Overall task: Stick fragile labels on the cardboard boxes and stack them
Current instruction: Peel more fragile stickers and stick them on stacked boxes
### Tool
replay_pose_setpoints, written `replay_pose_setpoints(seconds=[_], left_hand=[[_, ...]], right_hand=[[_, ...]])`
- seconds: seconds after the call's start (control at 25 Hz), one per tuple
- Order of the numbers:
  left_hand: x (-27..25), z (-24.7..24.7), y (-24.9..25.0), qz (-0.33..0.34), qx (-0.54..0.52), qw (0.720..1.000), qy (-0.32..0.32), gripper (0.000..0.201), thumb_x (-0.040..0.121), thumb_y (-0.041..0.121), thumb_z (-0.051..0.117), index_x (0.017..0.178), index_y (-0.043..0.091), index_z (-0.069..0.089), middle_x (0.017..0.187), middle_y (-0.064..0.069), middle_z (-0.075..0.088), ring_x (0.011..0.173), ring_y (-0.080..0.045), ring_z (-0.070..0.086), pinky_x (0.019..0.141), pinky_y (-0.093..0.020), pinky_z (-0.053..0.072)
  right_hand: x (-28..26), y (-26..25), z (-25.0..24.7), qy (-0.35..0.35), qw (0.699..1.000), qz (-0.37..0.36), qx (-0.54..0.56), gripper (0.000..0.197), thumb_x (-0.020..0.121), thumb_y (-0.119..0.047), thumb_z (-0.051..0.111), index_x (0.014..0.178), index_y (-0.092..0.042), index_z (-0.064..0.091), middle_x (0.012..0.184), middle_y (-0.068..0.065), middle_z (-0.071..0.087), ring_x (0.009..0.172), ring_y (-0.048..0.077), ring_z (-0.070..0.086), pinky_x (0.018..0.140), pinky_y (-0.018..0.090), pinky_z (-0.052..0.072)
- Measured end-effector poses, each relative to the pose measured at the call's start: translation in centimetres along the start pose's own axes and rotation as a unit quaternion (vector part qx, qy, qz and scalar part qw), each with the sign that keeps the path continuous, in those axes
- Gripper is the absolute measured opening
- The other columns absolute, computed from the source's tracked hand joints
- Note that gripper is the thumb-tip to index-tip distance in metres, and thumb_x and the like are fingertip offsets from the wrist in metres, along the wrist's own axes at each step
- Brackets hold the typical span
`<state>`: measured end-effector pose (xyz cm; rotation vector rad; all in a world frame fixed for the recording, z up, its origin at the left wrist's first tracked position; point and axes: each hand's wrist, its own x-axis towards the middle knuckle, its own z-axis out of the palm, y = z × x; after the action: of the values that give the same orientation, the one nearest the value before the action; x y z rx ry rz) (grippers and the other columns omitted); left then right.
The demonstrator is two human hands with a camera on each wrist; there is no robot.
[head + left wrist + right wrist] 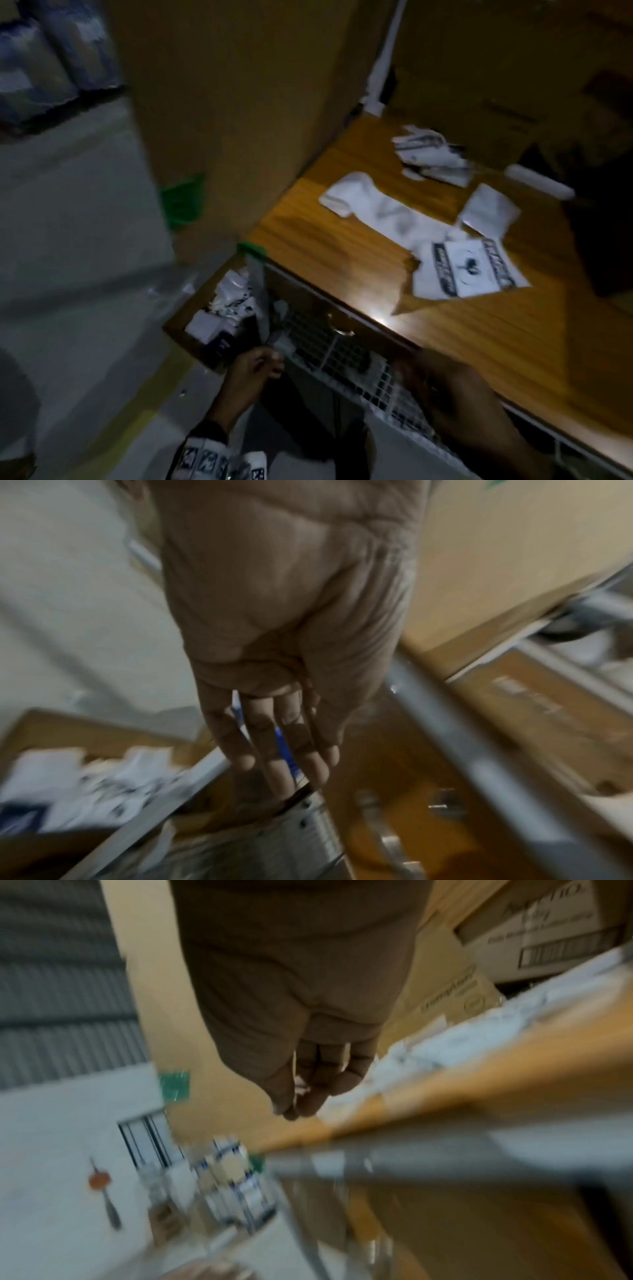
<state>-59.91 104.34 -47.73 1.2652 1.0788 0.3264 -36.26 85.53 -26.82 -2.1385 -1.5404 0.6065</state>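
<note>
**Hands low at the table's edge, labels above on the tabletop**

While the pictures are dim and blurred by motion, the main layout can be made out. A wooden table (359, 219) fills the right of the head view. On it lies a printed fragile label (469, 265) on a white sheet, near the front edge, with a long strip of white backing paper (376, 205) beside it and a heap of more printed sheets (431, 154) further back. A tall cardboard box (233, 102) stands against the table's far left corner, and another cardboard box (479, 68) sits at the back of the table.

The left hand (255, 371) hangs below the table's front edge, beside an open carton of paper scraps (219, 318) on the floor. From the wrist view its fingers (274, 753) look fairly straight and loose; whether they hold anything cannot be told.

The right hand (442, 390) is a dark blur near the table's edge. Its fingertips (301, 1102) are drawn together with the thumb; something small and white seems pinched there, but that is uncertain.
</note>
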Motion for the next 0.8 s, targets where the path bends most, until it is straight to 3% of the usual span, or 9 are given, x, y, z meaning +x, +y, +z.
replay_pose_setpoints(seconds=[0.04,0.16,0.28,0.4,0.56,0.68,0.72,0.8], left_hand=[[-1.4,1.2,2.1,-0.006,0.003,1.0,0.001,0.027,0.1,-0.003,0.055,0.084,0.011,0.071,0.072,-0.002,0.075,0.073,-0.014,0.069,0.065,-0.013,0.052],[-5.4,3.9,9.3,0.073,0.034,0.997,0.003,0.019,0.102,0.006,0.056,0.094,0.008,0.073,0.078,-0.006,0.078,0.07,-0.003,0.071,0.062,-0.01,0.049],[-6.1,6.8,14.1,0.14,0.023,0.989,0.042,0.017,0.101,0.011,0.058,0.098,0.01,0.074,0.083,0.003,0.078,0.074,-0.004,0.072,0.062,-0.011,0.051],[-6.2,9.4,18.9,0.174,0.047,0.981,0.065,0.016,0.101,0.016,0.06,0.099,0.018,0.075,0.091,0.007,0.078,0.084,-0.004,0.073,0.071,-0.015,0.055],[-4.3,11.1,21.3,0.179,0.061,0.981,0.034,0.014,0.099,0.017,0.061,0.102,0.015,0.076,0.095,0.004,0.079,0.094,-0.011,0.074,0.079,-0.024,0.059],[-2.3,11.3,22.7,0.183,0.106,0.977,-0.005,0.02,0.093,0.031,0.064,0.104,0.02,0.077,0.098,0.004,0.078,0.097,-0.012,0.072,0.086,-0.031,0.058],[-1.5,11.4,23.5,0.183,0.125,0.975,-0.02,0.022,0.091,0.035,0.065,0.104,0.022,0.077,0.1,0.007,0.078,0.098,-0.009,0.071,0.087,-0.031,0.057],[0.4,11.4,24.9,0.179,0.14,0.973,-0.029,0.025,0.09,0.039,0.065,0.106,0.024,0.076,0.101,0.011,0.077,0.1,-0.007,0.07,0.088,-0.031,0.056]], right_hand=[[0.2,0.3,-1.2,0.02,0.999,0.001,0.029,0.024,0.101,-0.053,0.053,0.095,-0.036,0.068,0.092,-0.026,0.067,0.077,-0.004,0.064,0.061,0.014,0.042],[2.1,4.0,-7.0,0.096,0.995,-0.014,0.028,0.008,0.1,-0.038,0.064,0.094,-0.038,0.07,0.09,-0.026,0.069,0.077,0.003,0.065,0.061,0.022,0.048],[3.7,9.1,-11.3,0.12,0.991,0.003,0.054,0.009,0.099,-0.028,0.069,0.09,-0.032,0.071,0.086,-0.022,0.07,0.079,0.0,0.065,0.062,0.028,0.05],[7.1,13.1,-15.2,0.11,0.993,0.012,0.039,0.007,0.098,-0.026,0.07,0.093,-0.032,0.068,0.085,-0.017,0.07,0.082,0.001,0.065,0.07,0.035,0.055],[13.7,15.8,-18.5,0.093,0.995,0.031,-0.016,0.009,0.097,-0.021,0.069,0.102,-0.028,0.065,0.103,-0.007,0.071,0.096,0.014,0.066,0.081,0.039,0.056],[19.7,15.6,-20.3,0.119,0.991,0.014,-0.061,0.031,0.099,-0.018,0.067,0.13,-0.019,0.061,0.126,0.004,0.066,0.097,0.011,0.061,0.078,0.027,0.052],[21.6,15.3,-20.7,0.122,0.988,0.012,-0.094,0.043,0.097,-0.021,0.07,0.137,-0.017,0.057,0.131,0.007,0.064,0.097,0.014,0.063,0.077,0.028,0.053],[25.3,14.5,-20.7,0.106,0.983,0.007,-0.151,0.061,0.091,-0.029,0.077,0.144,-0.019,0.051,0.136,0.008,0.062,0.108,0.024,0.065,0.087,0.038,0.056]])
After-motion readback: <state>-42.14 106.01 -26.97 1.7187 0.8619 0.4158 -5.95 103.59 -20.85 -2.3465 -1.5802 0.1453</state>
